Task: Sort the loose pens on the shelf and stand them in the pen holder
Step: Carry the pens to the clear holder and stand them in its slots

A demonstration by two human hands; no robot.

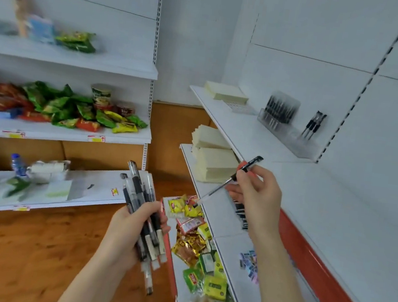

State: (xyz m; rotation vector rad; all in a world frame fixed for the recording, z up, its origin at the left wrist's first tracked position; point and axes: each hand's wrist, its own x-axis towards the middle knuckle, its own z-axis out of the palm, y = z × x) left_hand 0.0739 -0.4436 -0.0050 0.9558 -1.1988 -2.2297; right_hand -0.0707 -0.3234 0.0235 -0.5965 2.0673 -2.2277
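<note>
Two white shelving racks (243, 128), wooden floor (17, 254), clear pen holder (294, 142)

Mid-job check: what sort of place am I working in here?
Probably a small shop, or a mock-up of one: white slotted shelving with price tags on the edges, heaps of snack packets, and a stationery shelf with a clear pen holder.

The pens (138, 186) are clear glossy plastic with black matt grips, the holder (292, 140) clear plastic, the shelf (338, 193) smooth matt white, the floor (17, 254) glossy wood, the packets (190, 246) shiny foil, the pads (216, 164) matt paper
</note>
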